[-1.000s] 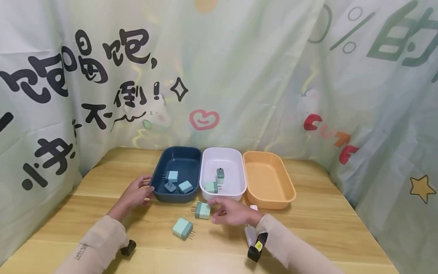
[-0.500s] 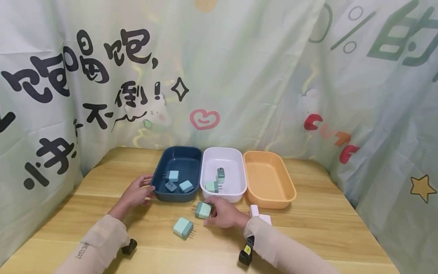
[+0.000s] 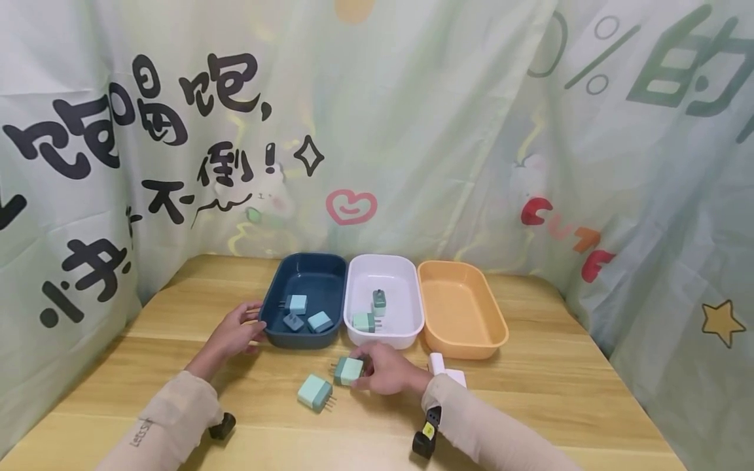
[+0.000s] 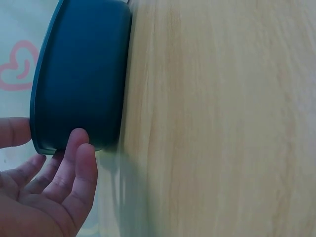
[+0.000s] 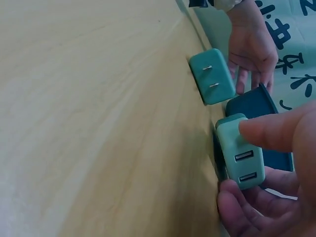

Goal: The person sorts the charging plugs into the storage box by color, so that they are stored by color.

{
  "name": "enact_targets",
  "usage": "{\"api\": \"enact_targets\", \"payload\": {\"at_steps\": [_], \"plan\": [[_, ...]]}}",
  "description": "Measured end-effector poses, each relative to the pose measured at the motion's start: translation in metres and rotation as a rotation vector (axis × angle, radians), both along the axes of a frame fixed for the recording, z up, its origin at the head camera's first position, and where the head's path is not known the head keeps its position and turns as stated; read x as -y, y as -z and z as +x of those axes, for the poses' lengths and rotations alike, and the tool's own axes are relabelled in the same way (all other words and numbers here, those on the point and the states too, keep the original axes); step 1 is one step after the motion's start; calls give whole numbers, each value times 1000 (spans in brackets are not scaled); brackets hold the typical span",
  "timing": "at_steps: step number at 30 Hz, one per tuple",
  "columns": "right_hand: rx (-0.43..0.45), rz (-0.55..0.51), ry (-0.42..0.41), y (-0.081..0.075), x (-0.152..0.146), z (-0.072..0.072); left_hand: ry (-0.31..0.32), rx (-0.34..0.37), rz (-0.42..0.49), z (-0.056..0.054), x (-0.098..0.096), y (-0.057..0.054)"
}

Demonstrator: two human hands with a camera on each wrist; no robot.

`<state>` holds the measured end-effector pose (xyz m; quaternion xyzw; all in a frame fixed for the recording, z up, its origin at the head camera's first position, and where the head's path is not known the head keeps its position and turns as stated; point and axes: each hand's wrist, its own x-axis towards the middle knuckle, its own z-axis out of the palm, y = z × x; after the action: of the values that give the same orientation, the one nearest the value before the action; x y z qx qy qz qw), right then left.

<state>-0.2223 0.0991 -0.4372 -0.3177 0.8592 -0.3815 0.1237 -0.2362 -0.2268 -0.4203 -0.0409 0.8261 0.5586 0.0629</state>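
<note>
My right hand (image 3: 385,367) pinches a two-tone green charger plug (image 3: 349,371) in front of the white tray. In the right wrist view, the thumb lies on this charger (image 5: 242,148) and the fingers are on its other side; two USB ports face the camera. Another green charger (image 3: 315,392) lies on the table to its left, prongs pointing right. At the near left corner of the dark blue tray (image 3: 300,341), my left hand (image 3: 235,330) holds the edge. The left wrist view has the thumb at the tray's rim (image 4: 33,108) and fingers against its outer wall.
Blue, white (image 3: 385,340) and orange (image 3: 465,351) trays stand side by side at the table's back. Several chargers lie in the blue one, two in the white one. White chargers (image 3: 436,363) sit by my right wrist, partly hidden. A printed curtain (image 3: 412,131) hangs behind.
My right hand has moved left onto the charger and taken hold of it. The charger has shifted slightly toward me. My left hand has stayed at the blue tray.
</note>
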Motion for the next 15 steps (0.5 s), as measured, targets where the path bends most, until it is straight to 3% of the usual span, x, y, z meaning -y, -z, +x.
{"api": "enact_targets", "payload": {"at_steps": [8,15], "plan": [[88,-87,-9,-8,-2,1,8,-3,6,-1,0,0],[82,-67,-32,-19,-3,1,-9,16,1,0,0,1]]}}
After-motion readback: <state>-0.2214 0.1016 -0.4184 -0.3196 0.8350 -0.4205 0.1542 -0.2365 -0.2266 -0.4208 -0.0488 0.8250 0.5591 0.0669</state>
